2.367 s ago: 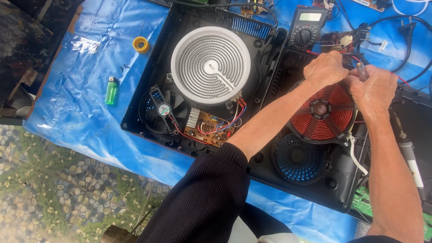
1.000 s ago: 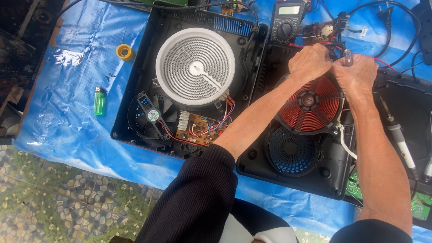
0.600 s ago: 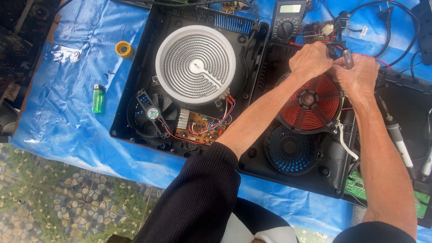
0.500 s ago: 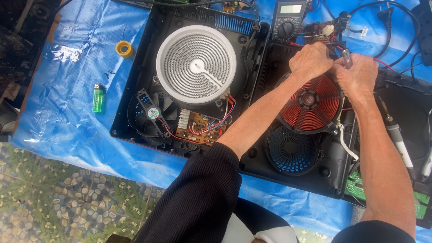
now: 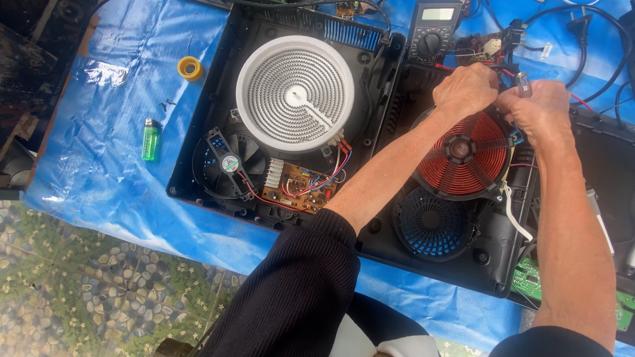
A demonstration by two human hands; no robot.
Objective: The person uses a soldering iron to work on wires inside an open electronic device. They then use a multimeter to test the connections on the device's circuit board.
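Note:
Both my hands meet over the far edge of an opened black cooktop housing (image 5: 493,264). My left hand (image 5: 466,89) is closed around thin red and black wires (image 5: 506,66) just above the red copper coil (image 5: 463,155). My right hand (image 5: 542,109) is right beside it, fingers pinched on a small silver cylindrical tool (image 5: 522,82) that points up between the two hands. What the fingertips touch is hidden. A blue fan (image 5: 433,221) sits below the coil.
A second open housing to the left holds a white round heating element (image 5: 294,102), a black fan (image 5: 228,162) and a circuit board (image 5: 304,185). A multimeter (image 5: 433,30) lies at the top. A green lighter (image 5: 151,139) and a yellow tape roll (image 5: 190,67) rest on the blue tarp (image 5: 99,178).
Both hands have stayed together at the same spot above the red coil, with only small finger movements. The view has shifted slightly.

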